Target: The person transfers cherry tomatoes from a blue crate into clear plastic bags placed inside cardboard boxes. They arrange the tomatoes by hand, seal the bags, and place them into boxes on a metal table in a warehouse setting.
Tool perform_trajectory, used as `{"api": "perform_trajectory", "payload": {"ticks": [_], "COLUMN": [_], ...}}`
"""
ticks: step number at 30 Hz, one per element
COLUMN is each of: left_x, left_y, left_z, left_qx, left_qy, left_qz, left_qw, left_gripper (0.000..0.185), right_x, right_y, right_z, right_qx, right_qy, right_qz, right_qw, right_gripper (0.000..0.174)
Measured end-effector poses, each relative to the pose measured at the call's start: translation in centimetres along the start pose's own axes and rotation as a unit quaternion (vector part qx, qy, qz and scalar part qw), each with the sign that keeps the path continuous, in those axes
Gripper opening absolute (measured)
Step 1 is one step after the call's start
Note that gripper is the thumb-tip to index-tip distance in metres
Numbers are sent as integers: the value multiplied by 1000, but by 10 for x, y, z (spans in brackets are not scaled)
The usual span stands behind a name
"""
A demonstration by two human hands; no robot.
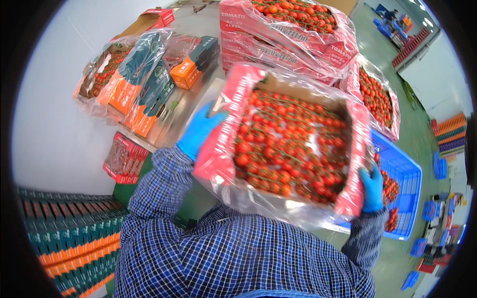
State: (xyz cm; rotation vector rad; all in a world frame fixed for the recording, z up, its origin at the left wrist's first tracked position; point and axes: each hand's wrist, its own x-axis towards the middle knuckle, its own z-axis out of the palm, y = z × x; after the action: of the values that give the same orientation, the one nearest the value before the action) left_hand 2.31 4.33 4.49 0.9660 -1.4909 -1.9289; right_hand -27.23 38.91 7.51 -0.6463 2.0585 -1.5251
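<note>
Between my two blue-gloved hands is a red cardboard box (223, 138) lined with clear plastic film and filled with cherry tomatoes on the vine (283, 141). It sits tilted close to my chest. My left hand (199, 128) grips its left end, thumb on the upper edge. On the opposite end my right hand (371, 188) holds the side wall, its fingers partly hidden by the film. White lining shows through gaps among the tomatoes.
Red tomato boxes (287, 56) stand stacked behind, with another filled box (376, 98) to their right. A blue plastic crate (398, 175) with tomatoes stands at right. Green-and-orange boxes (126, 85) lie on the metal table (190, 104). Cartons (78, 242) are stacked lower left. A person (390, 16) is far off.
</note>
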Motion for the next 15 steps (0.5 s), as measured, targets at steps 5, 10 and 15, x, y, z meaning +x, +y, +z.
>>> {"api": "perform_trajectory", "payload": {"ticks": [5,10,15], "left_x": [61,116,83], "left_y": [-7,-8,27], "left_z": [-92,-143,-116], "left_qx": [162,289,680], "left_qy": [14,11,89], "left_qz": [86,83,162], "left_qw": [983,954,710], "left_gripper": [53,59,69], "right_x": [28,37,22], "right_y": [32,37,-5], "right_z": [105,168,166], "right_qx": [129,59,-412], "right_qy": [-97,-54,112], "right_qz": [-23,-39,-253], "right_qw": [987,996,868], "right_gripper": [56,62,63]}}
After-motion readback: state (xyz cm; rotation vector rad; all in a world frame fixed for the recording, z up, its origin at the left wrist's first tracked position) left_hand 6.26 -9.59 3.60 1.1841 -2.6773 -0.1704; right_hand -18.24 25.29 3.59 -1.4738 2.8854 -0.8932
